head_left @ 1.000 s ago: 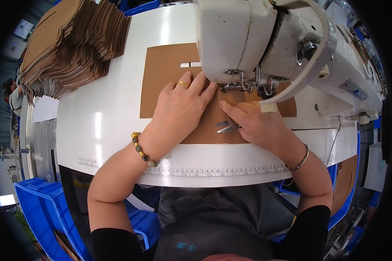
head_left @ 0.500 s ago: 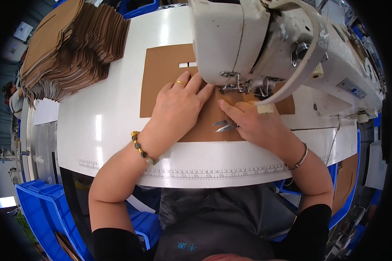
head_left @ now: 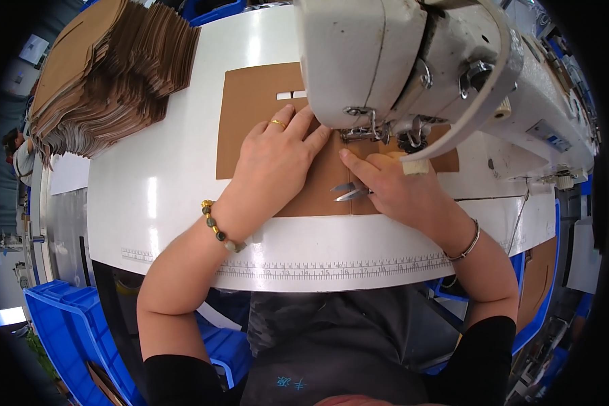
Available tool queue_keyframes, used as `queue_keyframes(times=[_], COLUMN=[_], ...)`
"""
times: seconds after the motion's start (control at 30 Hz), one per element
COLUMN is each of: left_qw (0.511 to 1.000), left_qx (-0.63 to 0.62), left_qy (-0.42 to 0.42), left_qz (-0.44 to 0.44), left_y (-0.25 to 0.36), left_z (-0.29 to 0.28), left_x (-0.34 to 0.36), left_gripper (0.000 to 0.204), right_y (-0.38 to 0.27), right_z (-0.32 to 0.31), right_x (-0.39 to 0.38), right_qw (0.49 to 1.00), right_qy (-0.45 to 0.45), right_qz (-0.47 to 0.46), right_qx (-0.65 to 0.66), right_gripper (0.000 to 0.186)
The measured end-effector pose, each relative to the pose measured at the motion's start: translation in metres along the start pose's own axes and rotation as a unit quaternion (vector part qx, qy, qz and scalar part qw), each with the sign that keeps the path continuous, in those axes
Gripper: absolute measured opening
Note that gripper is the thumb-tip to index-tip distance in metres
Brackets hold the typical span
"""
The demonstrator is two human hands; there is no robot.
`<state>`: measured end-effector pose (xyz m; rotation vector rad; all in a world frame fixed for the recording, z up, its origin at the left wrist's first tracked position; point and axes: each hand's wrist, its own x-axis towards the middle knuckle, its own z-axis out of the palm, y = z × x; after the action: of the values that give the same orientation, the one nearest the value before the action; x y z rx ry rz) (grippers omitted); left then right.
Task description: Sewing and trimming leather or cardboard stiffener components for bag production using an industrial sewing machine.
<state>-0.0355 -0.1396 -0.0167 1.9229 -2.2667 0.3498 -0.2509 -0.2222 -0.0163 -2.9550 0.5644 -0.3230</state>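
A flat brown panel (head_left: 250, 128), leather-like, lies under the needle area of a white sewing machine (head_left: 348, 61). Near its far edge is a narrow cut-out, and a seam line runs toward me. My left hand (head_left: 274, 159) rests flat on the panel, fingers stretched toward the presser foot (head_left: 358, 134). To the right of the seam, my right hand (head_left: 399, 186) presses its index finger on the panel just in front of the foot. Small thread snips (head_left: 348, 192) are tucked in that hand, blades poking out to the left; their handles are hidden in the palm.
A tall stack of similar brown panels (head_left: 81, 74) stands at the far left of the white table (head_left: 135, 196). A printed ruler (head_left: 304, 271) follows the near edge. Blue crates (head_left: 68, 318) sit below at left, and another with brown pieces (head_left: 538, 277) at right.
The brown panel has slid slightly away from me under the machine. Both hands keep the same pose, the left having moved a little farther with the panel.
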Motion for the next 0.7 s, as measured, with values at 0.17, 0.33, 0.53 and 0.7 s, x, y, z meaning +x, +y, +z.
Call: queue_keyframes(times=[0.17, 0.33, 0.53, 0.7], left_qw=[1.000, 1.000, 0.998, 0.998], left_qx=[-0.007, -0.006, -0.054, -0.055], left_qy=[0.010, 0.009, 0.021, 0.002], left_qz=[0.000, 0.002, -0.001, -0.006], left_y=[-0.002, -0.004, 0.000, 0.002], left_z=[0.003, 0.003, -0.003, -0.007], left_x=[0.001, 0.002, 0.002, 0.002], left_gripper=[0.039, 0.037, 0.052, 0.054], right_y=[0.005, 0.005, 0.006, 0.009], right_z=[0.002, 0.000, 0.001, 0.005], right_x=[-0.005, -0.006, -0.007, -0.002], right_qw=[0.999, 1.000, 1.000, 0.997], right_qy=[-0.018, -0.020, -0.012, 0.058], right_qz=[0.000, 0.011, -0.002, -0.043], right_qx=[-0.033, -0.006, -0.018, -0.015], right_gripper=[0.051, 0.058, 0.059, 0.045])
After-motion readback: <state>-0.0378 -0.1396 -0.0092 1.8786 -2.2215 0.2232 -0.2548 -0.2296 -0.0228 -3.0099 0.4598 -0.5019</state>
